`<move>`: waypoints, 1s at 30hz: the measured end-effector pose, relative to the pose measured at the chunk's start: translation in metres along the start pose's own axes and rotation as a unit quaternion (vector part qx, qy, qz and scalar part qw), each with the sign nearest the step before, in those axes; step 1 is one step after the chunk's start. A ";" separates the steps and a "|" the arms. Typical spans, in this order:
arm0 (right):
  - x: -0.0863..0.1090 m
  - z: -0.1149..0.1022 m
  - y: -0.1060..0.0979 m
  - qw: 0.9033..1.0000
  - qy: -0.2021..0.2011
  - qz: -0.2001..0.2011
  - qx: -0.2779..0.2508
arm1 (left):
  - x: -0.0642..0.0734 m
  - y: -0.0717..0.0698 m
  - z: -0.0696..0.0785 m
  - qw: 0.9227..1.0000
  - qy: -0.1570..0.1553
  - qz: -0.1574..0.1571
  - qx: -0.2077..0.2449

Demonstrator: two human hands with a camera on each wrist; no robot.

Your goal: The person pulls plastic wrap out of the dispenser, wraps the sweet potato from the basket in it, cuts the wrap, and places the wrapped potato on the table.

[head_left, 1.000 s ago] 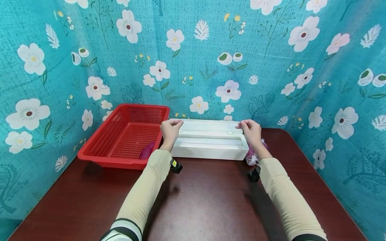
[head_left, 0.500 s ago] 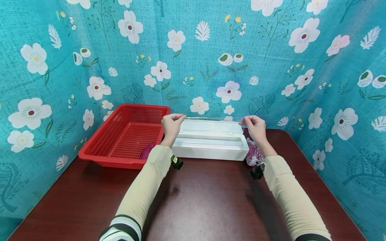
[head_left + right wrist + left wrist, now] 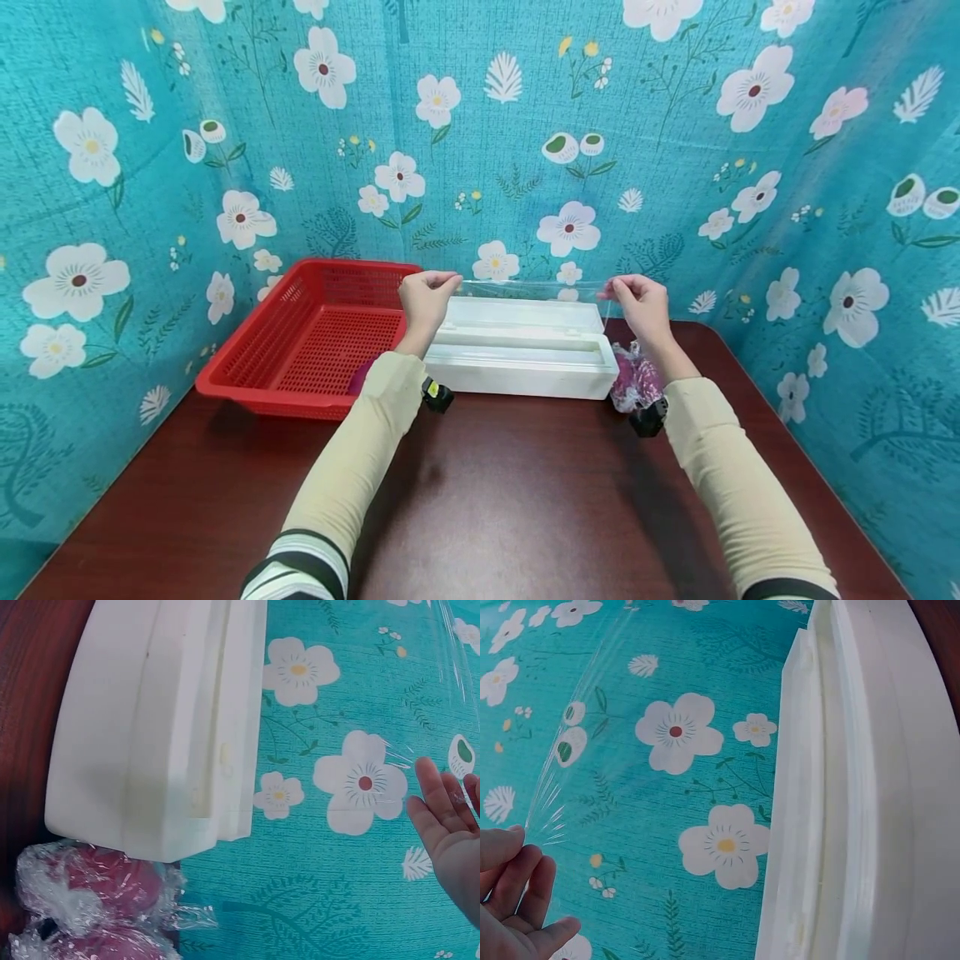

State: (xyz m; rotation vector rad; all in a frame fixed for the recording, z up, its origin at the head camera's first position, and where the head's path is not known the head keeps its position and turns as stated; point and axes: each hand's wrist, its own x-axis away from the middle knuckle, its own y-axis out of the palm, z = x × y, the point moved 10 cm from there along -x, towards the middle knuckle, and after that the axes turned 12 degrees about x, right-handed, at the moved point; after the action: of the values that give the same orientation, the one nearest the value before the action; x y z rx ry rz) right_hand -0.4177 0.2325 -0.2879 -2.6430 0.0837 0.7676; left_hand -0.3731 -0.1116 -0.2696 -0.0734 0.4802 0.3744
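Left hand (image 3: 424,303), right hand (image 3: 645,308) | both pinching sheer, creased film (image 3: 532,289) | smooth oblong box (image 3: 517,378)

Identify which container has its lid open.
The long white rectangular box, its white lid raised along the far side; the other container, the perforated red plastic basket, shows no lid.

Glossy red-brown table (image 3: 510,492)
A red basket (image 3: 277,407) stands far left, a long white box (image 3: 517,380) with raised lid far centre, plastic-wrapped purple items (image 3: 636,379) at its right end.
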 end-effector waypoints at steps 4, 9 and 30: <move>-0.001 -0.017 -0.002 1.000 -0.008 -0.003 0.015 | -0.002 0.000 0.004 1.000 -0.006 -0.006 -0.004; -0.002 -0.046 -0.003 0.997 -0.015 0.002 0.070 | -0.006 -0.002 0.010 1.000 -0.005 -0.009 0.007; -0.016 -0.084 -0.018 0.997 -0.032 0.008 0.073 | -0.021 -0.002 0.047 1.000 0.022 -0.010 0.011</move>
State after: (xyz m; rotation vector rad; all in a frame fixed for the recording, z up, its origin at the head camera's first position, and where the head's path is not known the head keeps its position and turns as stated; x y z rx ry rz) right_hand -0.3864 0.2165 -0.2078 -2.4802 0.1371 0.8192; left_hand -0.3691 -0.1136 -0.2186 -0.0659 0.5263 0.3477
